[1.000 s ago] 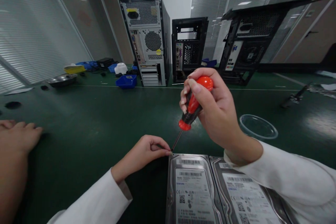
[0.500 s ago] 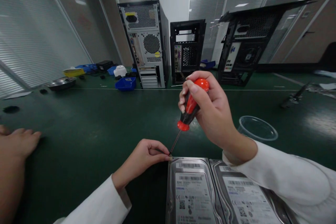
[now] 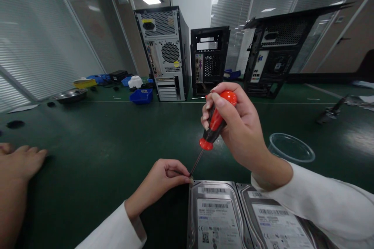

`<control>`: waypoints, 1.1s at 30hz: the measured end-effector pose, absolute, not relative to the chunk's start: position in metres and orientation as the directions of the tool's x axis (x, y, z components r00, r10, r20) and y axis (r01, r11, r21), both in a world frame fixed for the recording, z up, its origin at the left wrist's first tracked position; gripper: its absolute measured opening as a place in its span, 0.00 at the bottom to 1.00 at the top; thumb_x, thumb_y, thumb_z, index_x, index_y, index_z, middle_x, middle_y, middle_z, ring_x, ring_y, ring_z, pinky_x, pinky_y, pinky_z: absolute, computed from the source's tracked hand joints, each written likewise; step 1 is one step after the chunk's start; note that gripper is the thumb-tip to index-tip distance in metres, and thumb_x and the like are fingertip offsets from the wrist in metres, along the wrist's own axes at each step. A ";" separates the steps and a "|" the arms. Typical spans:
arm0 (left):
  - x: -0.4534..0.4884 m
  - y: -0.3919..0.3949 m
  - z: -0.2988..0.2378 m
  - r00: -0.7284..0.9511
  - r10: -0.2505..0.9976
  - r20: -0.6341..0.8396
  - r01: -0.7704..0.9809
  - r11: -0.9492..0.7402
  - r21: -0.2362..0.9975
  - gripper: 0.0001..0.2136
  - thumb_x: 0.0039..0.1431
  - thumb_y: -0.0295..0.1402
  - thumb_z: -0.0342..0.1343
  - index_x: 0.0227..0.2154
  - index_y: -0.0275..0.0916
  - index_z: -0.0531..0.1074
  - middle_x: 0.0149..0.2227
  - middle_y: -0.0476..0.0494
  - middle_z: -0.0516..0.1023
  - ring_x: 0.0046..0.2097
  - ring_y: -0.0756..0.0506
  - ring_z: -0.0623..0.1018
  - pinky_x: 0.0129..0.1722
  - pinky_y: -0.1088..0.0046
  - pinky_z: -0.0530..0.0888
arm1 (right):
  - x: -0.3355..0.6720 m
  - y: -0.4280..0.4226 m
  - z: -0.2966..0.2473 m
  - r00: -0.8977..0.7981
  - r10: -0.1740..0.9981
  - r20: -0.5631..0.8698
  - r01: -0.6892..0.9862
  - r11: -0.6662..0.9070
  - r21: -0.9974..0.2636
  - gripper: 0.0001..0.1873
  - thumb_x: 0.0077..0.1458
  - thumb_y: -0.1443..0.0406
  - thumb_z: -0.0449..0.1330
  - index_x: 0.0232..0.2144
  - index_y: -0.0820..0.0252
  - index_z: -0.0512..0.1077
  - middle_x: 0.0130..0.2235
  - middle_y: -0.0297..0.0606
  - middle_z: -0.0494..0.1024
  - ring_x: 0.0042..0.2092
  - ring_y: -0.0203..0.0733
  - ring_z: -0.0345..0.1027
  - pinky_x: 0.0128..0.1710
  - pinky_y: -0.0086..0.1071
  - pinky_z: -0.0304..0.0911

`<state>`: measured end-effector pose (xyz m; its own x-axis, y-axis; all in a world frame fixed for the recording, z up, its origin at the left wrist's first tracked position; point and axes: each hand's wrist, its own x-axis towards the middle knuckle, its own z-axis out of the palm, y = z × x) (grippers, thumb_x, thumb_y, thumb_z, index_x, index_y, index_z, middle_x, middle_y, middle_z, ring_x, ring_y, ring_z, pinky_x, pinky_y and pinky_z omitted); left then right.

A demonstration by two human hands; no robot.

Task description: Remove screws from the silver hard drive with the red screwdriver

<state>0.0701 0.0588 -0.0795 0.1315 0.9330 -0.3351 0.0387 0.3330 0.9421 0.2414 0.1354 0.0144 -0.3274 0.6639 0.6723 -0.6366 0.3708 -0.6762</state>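
My right hand is wrapped round the red handle of a screwdriver, whose thin shaft slants down to the far left corner of a hard drive. My left hand is pinched at that same corner, fingertips against the screwdriver tip; what it pinches is too small to make out. A second hard drive lies right beside the first, partly under my right sleeve. Both drives lie label up on the green mat.
Another person's hand rests flat on the mat at the left edge. A clear plastic bowl sits right of my right hand. Three computer cases stand at the back, with a blue bin and a metal dish to their left.
The view has tilted up slightly, so everything sits a little lower in the frame. My hands and the screwdriver stay at the drive's corner.
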 end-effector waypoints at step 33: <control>0.070 0.060 -0.074 0.141 0.912 -0.385 0.093 0.375 0.923 0.15 0.39 0.38 0.71 0.27 0.34 0.76 0.31 0.47 0.82 0.34 0.51 0.81 0.37 0.81 0.74 | 0.239 0.130 0.014 -0.346 0.652 0.675 -0.643 0.360 -0.676 0.04 0.63 0.66 0.58 0.40 0.57 0.65 0.33 0.31 0.68 0.31 0.30 0.65 0.28 0.21 0.66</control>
